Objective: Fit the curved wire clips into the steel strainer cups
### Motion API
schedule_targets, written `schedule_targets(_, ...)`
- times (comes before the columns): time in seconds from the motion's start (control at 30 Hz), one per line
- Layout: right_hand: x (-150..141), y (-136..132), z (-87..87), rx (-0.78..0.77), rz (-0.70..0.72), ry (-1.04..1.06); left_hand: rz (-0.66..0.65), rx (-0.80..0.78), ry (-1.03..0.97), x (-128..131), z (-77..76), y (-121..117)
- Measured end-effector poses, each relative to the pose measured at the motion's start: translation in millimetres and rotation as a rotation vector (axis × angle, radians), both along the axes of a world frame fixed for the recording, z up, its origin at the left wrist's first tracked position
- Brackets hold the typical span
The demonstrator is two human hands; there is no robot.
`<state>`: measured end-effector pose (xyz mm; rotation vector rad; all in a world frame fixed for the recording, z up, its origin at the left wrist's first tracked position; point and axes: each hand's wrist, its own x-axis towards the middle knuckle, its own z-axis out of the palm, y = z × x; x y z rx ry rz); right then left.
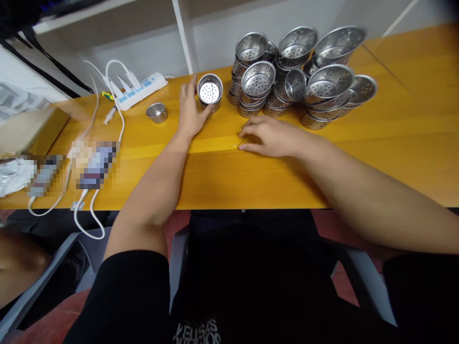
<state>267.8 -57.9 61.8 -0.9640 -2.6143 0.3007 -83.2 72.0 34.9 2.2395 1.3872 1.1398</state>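
My left hand is curled around the left side of a perforated metal cup, thumb at its front and fingers at its back-left. The cup stands upright on the wooden table, its holed bottom visible inside. My right hand is low over the table, in front of the stacked cups. A thin curved wire shows at its thumb and fingertips, which seem to pinch it; the exact contact is too small to see. Left of my left hand sits a small, shallow metal cup.
Several stacks of perforated metal cups stand at the back, some tilted. A white power strip with cables lies back left. Two blurred phone-like devices and a cardboard box are at the left. Another person's limb shows lower left.
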Motion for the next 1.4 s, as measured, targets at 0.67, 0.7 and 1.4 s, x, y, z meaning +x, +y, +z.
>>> schedule_targets(0.67, -2.7, -3.9, 11.8, -0.079, -0.007, -0.013, -0.041, 0.020, -0.224, 3.2, -13.0, 9.1)
schedule_targets(0.7, -2.6, -3.8, 12.0, -0.078, -0.007, -0.015, -0.037, 0.012, -0.234, 4.4, -12.8, 8.5)
schedule_targets(1.4, 1.1, 1.0, 5.1, -0.101, -0.005, 0.046, -0.004, -0.060, -0.276, 3.9, -15.5, 8.7)
